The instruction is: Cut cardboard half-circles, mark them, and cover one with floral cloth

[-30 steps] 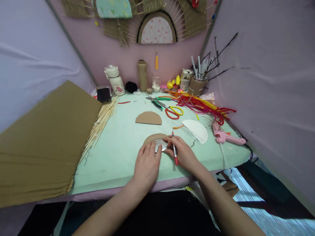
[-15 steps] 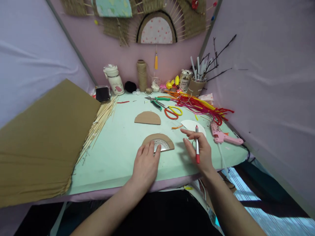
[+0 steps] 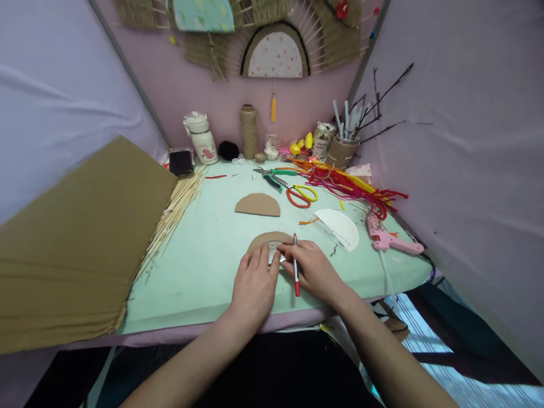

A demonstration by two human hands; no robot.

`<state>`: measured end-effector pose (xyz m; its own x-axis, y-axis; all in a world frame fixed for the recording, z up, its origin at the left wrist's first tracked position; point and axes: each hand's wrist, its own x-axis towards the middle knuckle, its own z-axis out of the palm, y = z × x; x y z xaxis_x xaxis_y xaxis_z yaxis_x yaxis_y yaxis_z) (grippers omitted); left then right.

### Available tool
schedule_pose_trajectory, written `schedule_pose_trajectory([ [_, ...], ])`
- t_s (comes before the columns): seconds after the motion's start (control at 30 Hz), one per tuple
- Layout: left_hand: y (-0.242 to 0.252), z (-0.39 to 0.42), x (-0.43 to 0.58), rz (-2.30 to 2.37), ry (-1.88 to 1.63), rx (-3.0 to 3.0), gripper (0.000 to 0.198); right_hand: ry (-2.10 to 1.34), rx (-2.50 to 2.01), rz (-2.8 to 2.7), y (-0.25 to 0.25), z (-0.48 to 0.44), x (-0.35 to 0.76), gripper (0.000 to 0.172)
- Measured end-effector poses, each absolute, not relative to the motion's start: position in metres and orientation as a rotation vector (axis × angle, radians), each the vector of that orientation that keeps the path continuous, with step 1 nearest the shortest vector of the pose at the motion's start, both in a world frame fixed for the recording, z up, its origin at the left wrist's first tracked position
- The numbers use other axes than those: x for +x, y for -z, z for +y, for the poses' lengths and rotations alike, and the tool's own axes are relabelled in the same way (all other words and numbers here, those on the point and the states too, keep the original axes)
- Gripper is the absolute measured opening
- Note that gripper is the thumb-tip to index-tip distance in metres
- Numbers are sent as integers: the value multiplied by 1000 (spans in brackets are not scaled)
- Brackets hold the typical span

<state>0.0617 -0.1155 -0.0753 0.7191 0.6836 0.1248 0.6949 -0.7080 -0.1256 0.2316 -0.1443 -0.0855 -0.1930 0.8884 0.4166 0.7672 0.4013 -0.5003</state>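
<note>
My left hand lies with its fingers stretched out flat, pressing on a clear protractor. Beneath the protractor is a half-round piece of brown cardboard, its arched edge showing above my fingers. My right hand is closed around a red-tipped marker pen, which points away from me. Its fingertips touch the right side of the protractor and cover part of it. A second cardboard half circle rests farther back on the table. Right of my hands lies a white half disc.
Scissors and green-handled pliers lie toward the back. Red and yellow pipe cleaners spread at the right, near a pink glue gun. Thin sticks and a large cardboard sheet take up the left.
My right hand has moved left with the marker pen, from beside the white half disc to the protractor. My left hand stays on the protractor. The view has shifted slightly.
</note>
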Motion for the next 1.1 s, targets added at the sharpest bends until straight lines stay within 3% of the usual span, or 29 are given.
schedule_pose_trajectory([
  [0.17,77,-116,62,-1137,113,-2753,45,-141,-1440,-2087,92,-146,230,23],
  [0.63,77,-116,62,-1082,100,-2765,47,-229,-1463,-2040,87,-146,229,20],
  [0.77,76,-116,61,-1072,77,-2770,48,-336,-1466,-1887,77,-140,234,18],
  [0.93,76,-116,60,-1065,85,-2744,48,-462,-1376,-1600,57,-115,242,30],
  [1.1,78,-115,60,-1039,123,-2738,45,-939,-1310,-1229,59,-85,242,39],
])
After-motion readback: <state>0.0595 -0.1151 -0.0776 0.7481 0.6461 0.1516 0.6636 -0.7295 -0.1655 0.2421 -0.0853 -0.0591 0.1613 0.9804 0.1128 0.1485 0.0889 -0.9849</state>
